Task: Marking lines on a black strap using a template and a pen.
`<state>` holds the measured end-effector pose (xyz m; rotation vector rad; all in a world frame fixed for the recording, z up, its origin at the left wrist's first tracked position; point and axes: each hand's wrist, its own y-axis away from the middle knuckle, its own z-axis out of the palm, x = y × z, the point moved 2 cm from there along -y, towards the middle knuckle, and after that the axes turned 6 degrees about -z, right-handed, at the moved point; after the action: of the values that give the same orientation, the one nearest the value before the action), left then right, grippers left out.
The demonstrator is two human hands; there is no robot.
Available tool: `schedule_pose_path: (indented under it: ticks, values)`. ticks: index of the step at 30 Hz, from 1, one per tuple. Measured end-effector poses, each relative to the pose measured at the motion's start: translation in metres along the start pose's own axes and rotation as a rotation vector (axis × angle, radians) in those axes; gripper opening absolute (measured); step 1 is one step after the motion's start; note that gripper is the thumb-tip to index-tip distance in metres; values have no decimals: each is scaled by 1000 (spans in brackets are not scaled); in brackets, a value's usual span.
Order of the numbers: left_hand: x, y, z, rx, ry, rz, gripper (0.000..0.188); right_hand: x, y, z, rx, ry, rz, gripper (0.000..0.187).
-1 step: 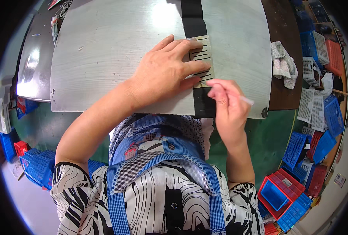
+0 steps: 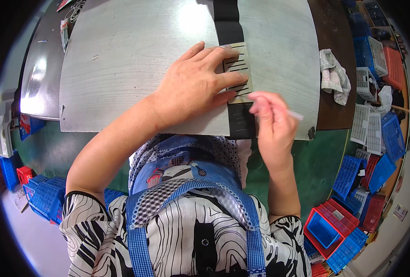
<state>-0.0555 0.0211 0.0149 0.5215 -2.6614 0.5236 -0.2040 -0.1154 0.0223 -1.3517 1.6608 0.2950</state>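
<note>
A black strip of material (image 2: pixel 229 28) runs front to back over a pale board (image 2: pixel 122 64). Across it lies a pale slotted template (image 2: pixel 237 67), the black showing through its slots. My left hand (image 2: pixel 198 77) presses flat on the template with its fingers spread, covering part of its left side. In my right hand (image 2: pixel 275 120) a thin whitish pen (image 2: pixel 296 115) is pinched, its tip end at the template's near right corner, by the lowest slots. That hand is slightly blurred. Faint light lines show on the strip just below the template.
A crumpled patterned cloth (image 2: pixel 335 76) lies on the dark tabletop (image 2: pixel 329 117) right of the board. Several blue, white and red plastic baskets (image 2: pixel 349 175) are stacked along the right, with a red crate (image 2: pixel 334 226) lower down. More blue baskets (image 2: pixel 45 196) stand at lower left.
My right hand has shifted slightly to the right with the pen, uncovering more of the strip's faint lines. The left hand and the template have stayed in place.
</note>
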Motion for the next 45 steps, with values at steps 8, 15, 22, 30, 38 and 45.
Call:
schedule_pose_path:
  ticks: [8, 15, 22, 30, 38, 45]
  values:
    - [1, 1, 1, -12, 1, -47, 39, -6, -11, 7, -13, 23, -74, 17]
    - [0, 0, 4, 2, -11, -95, 59, 0, -16, 10, -22, 21, -74, 19]
    - [0, -1, 5, 35, 21, -141, 76, 2, -29, 1, 123, 140, -46, 19]
    - [0, -1, 5, 21, -11, -149, 79, 10, -39, 2, 112, 126, 17, 19]
    - [2, -2, 1, 30, -8, -137, 80, 21, -50, 4, 170, 277, -120, 17]
    - [1, 2, 3, 50, 6, -131, 82, 15, -48, 19, 74, 111, -85, 20]
